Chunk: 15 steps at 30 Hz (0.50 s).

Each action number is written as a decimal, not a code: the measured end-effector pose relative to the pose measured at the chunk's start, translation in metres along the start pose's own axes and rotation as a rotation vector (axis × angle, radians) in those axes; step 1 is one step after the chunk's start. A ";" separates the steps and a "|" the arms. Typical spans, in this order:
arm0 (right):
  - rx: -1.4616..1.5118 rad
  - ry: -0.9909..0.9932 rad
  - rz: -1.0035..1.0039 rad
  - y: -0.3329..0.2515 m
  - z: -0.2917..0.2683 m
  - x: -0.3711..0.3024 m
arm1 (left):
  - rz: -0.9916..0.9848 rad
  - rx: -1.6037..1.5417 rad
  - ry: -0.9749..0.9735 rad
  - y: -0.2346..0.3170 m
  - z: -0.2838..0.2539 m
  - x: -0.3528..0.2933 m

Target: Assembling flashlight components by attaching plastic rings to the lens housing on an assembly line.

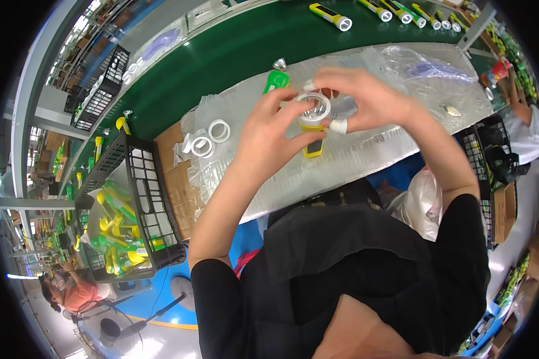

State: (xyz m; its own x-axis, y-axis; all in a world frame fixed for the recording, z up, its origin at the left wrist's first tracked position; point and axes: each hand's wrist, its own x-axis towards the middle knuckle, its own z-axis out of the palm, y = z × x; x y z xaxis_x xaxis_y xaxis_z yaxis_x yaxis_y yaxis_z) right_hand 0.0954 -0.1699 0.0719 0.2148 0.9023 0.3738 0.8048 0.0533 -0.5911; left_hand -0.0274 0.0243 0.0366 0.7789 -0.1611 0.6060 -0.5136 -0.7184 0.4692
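Over the plastic-covered worktop, a yellow and black flashlight sits between my hands, its head toward the far side. A white ring is at its head, around a shiny clear or reflective centre. My left hand curls round the ring from the left, fingers bent, fingertips at its near opening. From the right, my right hand grips the ring between thumb and fingers; white wraps cover a couple of its digits. Just beyond lies a green flashlight body with a loose silver reflector. Several white rings rest left of my left forearm.
A black crate of yellow and green flashlight bodies stands at the left. Finished-looking flashlights line the green conveyor surface at the back. Clear plastic bags lie to the right. Other people work at far left and far right.
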 end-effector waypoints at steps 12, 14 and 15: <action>-0.230 -0.505 0.119 -0.018 -0.035 0.030 | -0.059 -0.125 -0.002 0.000 0.026 0.006; -0.241 -0.508 0.157 -0.020 -0.031 0.030 | -0.043 -0.126 -0.003 -0.002 0.028 0.005; -0.227 -0.465 0.227 -0.023 -0.028 0.030 | -0.033 -0.126 -0.004 -0.003 0.028 0.003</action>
State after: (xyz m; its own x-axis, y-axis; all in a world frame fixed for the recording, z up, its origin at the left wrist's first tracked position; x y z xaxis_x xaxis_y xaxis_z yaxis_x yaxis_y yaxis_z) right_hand 0.0984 -0.1563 0.1165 0.1712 0.9768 -0.1290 0.8768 -0.2108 -0.4322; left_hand -0.0134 0.0068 0.0191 0.7974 -0.1415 0.5867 -0.5287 -0.6324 0.5661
